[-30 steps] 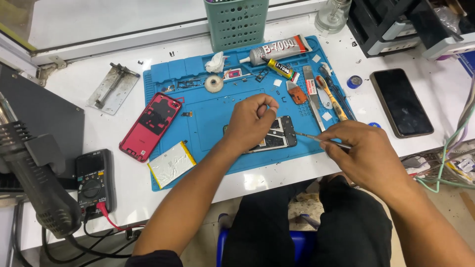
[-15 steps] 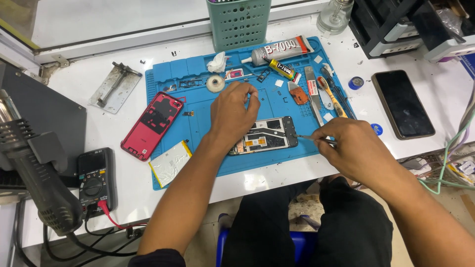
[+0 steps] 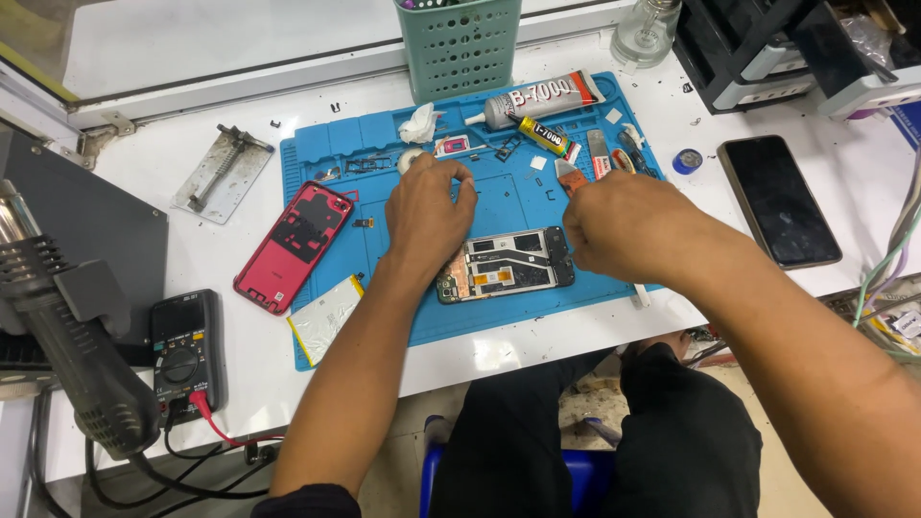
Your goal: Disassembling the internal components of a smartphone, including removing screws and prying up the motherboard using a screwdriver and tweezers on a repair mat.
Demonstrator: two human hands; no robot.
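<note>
Left hand [image 3: 427,206] is pinching a small white roll [image 3: 411,159], right hand [image 3: 624,228] is curling shut beside the opened phone [image 3: 506,264] — one careless knuckle risks scraping its exposed board.

Head cam, looks down, close over bench [image 3: 230,278]

On the surface [image 3: 844,182] lies a work mat [image 3: 518,312], with an opened phone [image 3: 506,265] near its middle. Left of that phone, a back cover [image 3: 293,245] overlaps the mat's left edge, a battery [image 3: 324,318] just nearer. A glue tube [image 3: 542,99] lies at the mat's far edge, a basket [image 3: 460,48] beyond it. Another phone [image 3: 779,200] lies right of the mat, a meter [image 3: 188,347] at near left.
</note>
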